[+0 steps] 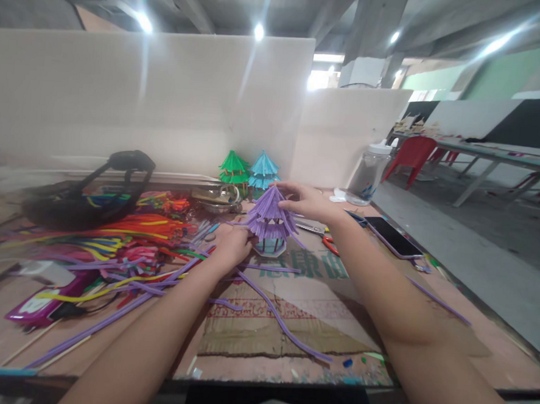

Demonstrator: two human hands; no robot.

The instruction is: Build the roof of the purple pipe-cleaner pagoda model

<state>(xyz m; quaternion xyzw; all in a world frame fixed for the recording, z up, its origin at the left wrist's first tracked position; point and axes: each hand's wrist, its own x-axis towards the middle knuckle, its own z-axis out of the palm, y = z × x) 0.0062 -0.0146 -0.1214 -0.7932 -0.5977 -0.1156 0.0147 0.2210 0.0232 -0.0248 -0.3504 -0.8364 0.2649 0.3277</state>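
A small purple two-tiered pavilion model (pixel 271 217), made of fuzzy pipe cleaners, stands upright on a pale blue base in front of me. My left hand (pixel 232 246) is closed at its lower left side, with the fingertips partly hidden against the lower roof. At the peak, the thumb and fingers of my right hand (pixel 307 202) are bent round the upper roof. Loose purple strands stick out from the roof edges. Purple pipe cleaners (pixel 274 315) lie on the cardboard sheet (pixel 319 290) under my arms.
Behind stand a green pavilion model (pixel 234 168) and a blue one (pixel 264 170). Bundles of coloured pipe cleaners (pixel 144 228) and a purple glue gun (pixel 39 307) lie left. Orange-handled scissors (pixel 330 245), a phone (pixel 393 237) and a clear bottle (pixel 367 174) are right.
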